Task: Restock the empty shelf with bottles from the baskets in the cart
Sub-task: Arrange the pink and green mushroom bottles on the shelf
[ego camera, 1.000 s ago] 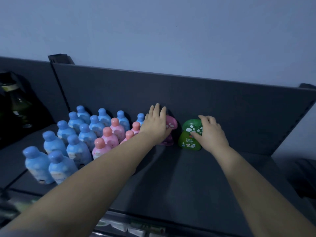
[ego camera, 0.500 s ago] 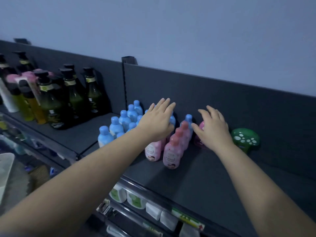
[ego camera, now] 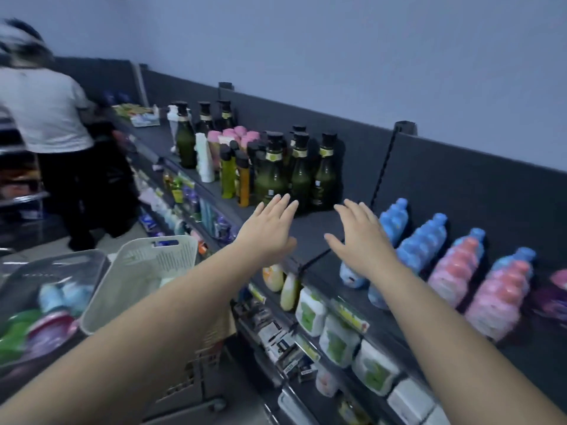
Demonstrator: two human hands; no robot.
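My left grip [ego camera: 270, 233] and my right grip [ego camera: 360, 240] are both open. The fingers are straight and spread, they hold nothing, and they are in the air over the front of the dark shelf [ego camera: 310, 230]. The blue bottles [ego camera: 426, 240] and pink bottles [ego camera: 460, 271] stand in rows on this shelf, just to the right of my right grip. Low on the left, a grey basket [ego camera: 61, 266] holds blurred bottles [ego camera: 52, 299], with a white basket [ego camera: 147, 271] beside it. Dark green bottles [ego camera: 300, 179] stand behind my left grip.

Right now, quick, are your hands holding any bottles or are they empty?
Left hand: open, fingers straight, holding nothing.
Right hand: open, fingers spread, holding nothing.
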